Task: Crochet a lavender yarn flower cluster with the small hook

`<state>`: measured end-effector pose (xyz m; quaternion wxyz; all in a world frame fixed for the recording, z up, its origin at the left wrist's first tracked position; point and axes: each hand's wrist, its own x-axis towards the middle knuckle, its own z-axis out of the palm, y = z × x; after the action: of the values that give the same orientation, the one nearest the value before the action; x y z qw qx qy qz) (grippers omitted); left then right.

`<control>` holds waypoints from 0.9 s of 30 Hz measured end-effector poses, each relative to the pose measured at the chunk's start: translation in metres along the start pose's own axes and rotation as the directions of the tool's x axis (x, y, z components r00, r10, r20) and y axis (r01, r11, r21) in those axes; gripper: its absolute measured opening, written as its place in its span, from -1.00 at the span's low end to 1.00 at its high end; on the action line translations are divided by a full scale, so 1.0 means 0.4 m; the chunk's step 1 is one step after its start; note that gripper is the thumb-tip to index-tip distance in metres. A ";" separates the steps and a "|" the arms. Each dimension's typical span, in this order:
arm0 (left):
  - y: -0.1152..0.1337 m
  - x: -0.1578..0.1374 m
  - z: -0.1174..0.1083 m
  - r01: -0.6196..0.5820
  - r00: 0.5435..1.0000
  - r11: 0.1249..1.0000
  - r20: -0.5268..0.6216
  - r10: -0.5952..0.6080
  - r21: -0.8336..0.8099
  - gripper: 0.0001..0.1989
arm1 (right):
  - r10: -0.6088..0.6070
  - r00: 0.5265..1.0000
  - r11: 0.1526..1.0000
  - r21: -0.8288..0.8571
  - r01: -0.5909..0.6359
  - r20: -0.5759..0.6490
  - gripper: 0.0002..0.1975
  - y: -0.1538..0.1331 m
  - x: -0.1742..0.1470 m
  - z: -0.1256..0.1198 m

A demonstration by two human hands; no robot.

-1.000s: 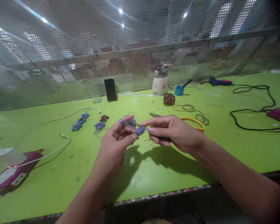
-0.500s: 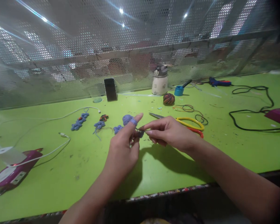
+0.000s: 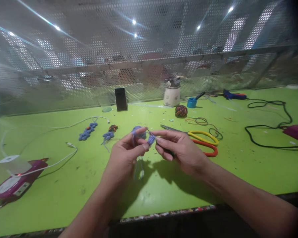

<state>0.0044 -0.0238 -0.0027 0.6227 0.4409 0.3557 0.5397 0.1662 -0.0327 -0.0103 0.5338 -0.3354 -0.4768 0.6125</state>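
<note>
My left hand (image 3: 124, 153) pinches a small blue-purple crochet piece (image 3: 151, 139) between its fingers, and loose yarn tails (image 3: 140, 168) hang below it. Closed around a crochet hook, whose dark handle (image 3: 169, 152) shows under the fingers, my right hand (image 3: 183, 150) meets the piece from the right. The hook's thin tip lies at the top of the stitches, partly hidden. Behind my left fingers sits a ball of blue yarn (image 3: 137, 129). Scissors with yellow and red handles (image 3: 204, 153) lie just beyond my right hand.
Crocheted blue flowers (image 3: 87, 131) and a blue-and-dark flower piece (image 3: 108, 135) lie left. A phone (image 3: 120, 99), a bottle (image 3: 172, 94), a multicoloured yarn ball (image 3: 181, 111) and a blue pot (image 3: 191, 102) stand behind. Magenta power strips (image 3: 22, 180) with cables flank the green table (image 3: 89, 198).
My left hand has turned, its raised thumb coming down onto the crochet piece, which now faces me more fully. My right hand stays close beside it. The view has tilted slightly upward.
</note>
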 end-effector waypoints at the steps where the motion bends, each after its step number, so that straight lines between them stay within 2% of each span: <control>1: 0.003 0.002 -0.002 0.029 1.000 0.999 0.006 -0.029 -0.027 -0.63 | -0.004 1.000 1.000 -0.013 0.004 -0.001 -0.68 -0.002 -0.002 0.001; 6: 0.009 0.001 -0.008 0.114 0.992 0.989 0.069 -0.107 -0.100 -0.58 | -0.020 0.999 0.998 -0.065 0.023 0.036 -0.62 -0.006 -0.006 -0.001; 11: 0.018 0.002 -0.019 0.169 0.981 0.981 0.115 -0.158 -0.097 -0.61 | -0.069 0.995 0.981 -0.177 0.081 0.071 -0.66 -0.010 -0.006 -0.013; 15: 0.030 0.006 -0.028 0.154 0.981 0.987 0.124 -0.148 -0.047 -0.61 | -0.095 0.990 0.947 -0.297 0.123 0.108 -0.70 -0.019 -0.006 -0.025; 19: 0.038 0.011 -0.034 0.084 0.990 0.996 0.111 -0.089 0.043 -0.65 | -0.119 0.981 0.892 -0.417 0.173 0.153 -0.70 -0.029 -0.007 -0.038; 22: 0.040 0.014 -0.043 0.017 0.991 0.993 0.129 -0.032 0.115 -0.68 | -0.160 0.961 0.787 -0.559 0.262 0.225 -0.71 -0.040 -0.009 -0.051; 27: 0.039 0.019 -0.057 -0.076 0.977 0.971 0.214 0.026 0.229 -0.70 | -0.211 0.889 0.492 -0.742 0.455 0.406 -0.68 -0.067 -0.013 -0.068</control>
<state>-0.0209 -0.0123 0.0038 0.5860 0.5750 0.3383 0.4600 0.2010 -0.0323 0.0057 0.3566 -0.3609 -0.8274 0.2410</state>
